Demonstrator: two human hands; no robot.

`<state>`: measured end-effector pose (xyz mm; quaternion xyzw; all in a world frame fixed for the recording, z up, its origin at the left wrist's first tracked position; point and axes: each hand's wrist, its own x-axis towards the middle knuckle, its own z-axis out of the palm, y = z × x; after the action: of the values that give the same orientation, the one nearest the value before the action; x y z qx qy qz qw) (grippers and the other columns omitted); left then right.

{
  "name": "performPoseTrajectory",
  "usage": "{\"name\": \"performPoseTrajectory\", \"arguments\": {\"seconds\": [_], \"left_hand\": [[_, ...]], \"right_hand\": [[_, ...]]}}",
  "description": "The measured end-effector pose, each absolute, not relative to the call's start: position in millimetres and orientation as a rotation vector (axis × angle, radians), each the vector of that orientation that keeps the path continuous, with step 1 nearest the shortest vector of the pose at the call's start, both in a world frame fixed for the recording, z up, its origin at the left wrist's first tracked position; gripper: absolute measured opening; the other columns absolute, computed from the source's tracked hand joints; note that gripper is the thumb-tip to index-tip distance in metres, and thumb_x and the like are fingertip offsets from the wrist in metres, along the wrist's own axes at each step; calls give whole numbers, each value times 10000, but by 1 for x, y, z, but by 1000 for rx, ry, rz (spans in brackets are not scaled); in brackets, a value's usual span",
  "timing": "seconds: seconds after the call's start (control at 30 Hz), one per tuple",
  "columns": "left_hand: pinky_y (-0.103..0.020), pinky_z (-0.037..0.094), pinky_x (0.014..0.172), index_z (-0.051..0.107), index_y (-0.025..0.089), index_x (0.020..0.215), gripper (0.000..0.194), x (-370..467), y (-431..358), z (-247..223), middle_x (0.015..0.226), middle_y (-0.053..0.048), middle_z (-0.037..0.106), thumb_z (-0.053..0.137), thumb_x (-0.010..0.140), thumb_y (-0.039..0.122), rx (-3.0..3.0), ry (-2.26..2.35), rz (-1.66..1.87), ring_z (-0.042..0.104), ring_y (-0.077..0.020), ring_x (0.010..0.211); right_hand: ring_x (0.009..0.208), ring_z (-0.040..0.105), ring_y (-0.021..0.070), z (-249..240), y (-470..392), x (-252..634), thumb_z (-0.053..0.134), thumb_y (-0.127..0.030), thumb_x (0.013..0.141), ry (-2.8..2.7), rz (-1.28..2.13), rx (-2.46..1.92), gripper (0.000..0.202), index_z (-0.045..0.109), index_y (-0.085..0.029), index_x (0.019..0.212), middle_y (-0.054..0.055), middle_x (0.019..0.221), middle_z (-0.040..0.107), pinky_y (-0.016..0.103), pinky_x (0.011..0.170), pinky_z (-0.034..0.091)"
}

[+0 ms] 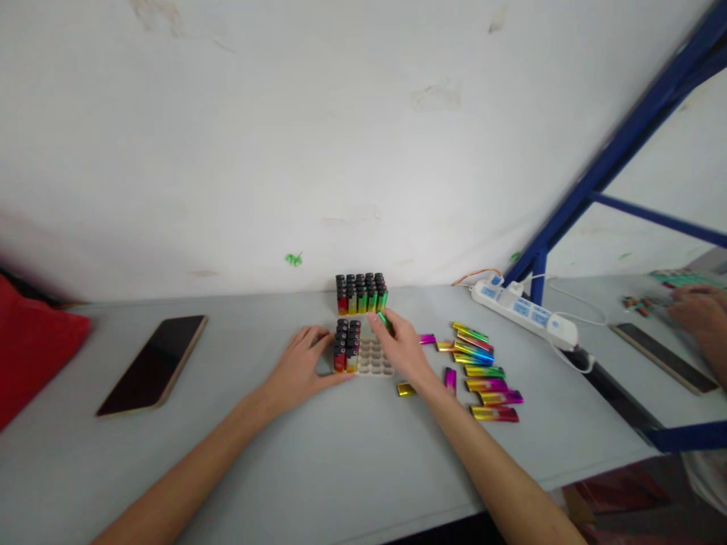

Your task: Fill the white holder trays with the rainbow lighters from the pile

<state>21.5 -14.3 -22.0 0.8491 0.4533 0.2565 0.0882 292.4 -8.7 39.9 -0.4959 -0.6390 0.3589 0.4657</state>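
My right hand (399, 344) is closed on a green lighter (384, 322) above the right part of a pale tray with round slots (373, 357). Two columns of black-topped lighters (347, 347) stand upright in the tray's left part. Thumb and fingers apart, my left hand (301, 363) rests around the tray's left edge and front corner. Behind it, against the wall, stands a full block of upright lighters (362, 294). Several shiny coloured lighters (488, 384) lie loose to the right of my right hand, and a yellow one (406, 389) lies near my wrist.
A dark flat panel (154, 366) lies at the left, beyond it a red cloth (34, 341). A white power strip (523, 313) with cables sits at the right by a blue frame (602, 163). Another person's hand (701, 310) is at the far right.
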Motion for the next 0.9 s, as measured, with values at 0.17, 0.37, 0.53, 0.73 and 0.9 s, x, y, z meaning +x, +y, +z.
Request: {"name": "performPoseTrajectory", "arguments": {"seconds": [0.17,0.37,0.53,0.73,0.9], "left_hand": [[-569,630,1216,834,283,1435,674,22,-15,-20,1398,-114,806,905,1010,801,2520,1357,762,731,-390,1303],[-572,632,1219,838,268,1394,676,21,-14,-20,1388,-123,807,881,1019,829,2526,1350,755,737,-390,1298],[-574,631,1229,836,265,1398,676,21,-14,-20,1389,-123,807,888,1016,820,2534,1343,757,740,-391,1305],[-574,630,1219,842,273,1389,665,21,-14,-20,1384,-120,808,904,1002,810,2526,1355,755,738,-388,1292],[-585,630,1224,847,284,1381,656,20,-13,-21,1379,-120,809,900,1003,817,2520,1347,775,736,-391,1295]], "right_hand": [[670,386,165,32,-23,295,602,-734,1061,-1593,734,-1346,613,380,-305,683,-59,624,396,334,650,277],[668,407,171,29,-22,298,572,-588,1046,-1562,700,-1352,481,373,-310,707,-57,633,397,322,652,290],[684,435,188,30,-24,298,563,-716,1108,-1589,705,-1327,536,429,-312,782,-58,666,450,314,665,344],[660,399,172,32,-24,300,580,-704,1090,-1615,682,-1333,582,377,-310,713,-59,627,408,324,655,307],[648,399,166,26,-25,299,592,-558,1041,-1608,672,-1333,459,400,-308,708,-65,618,405,321,649,293]]}}
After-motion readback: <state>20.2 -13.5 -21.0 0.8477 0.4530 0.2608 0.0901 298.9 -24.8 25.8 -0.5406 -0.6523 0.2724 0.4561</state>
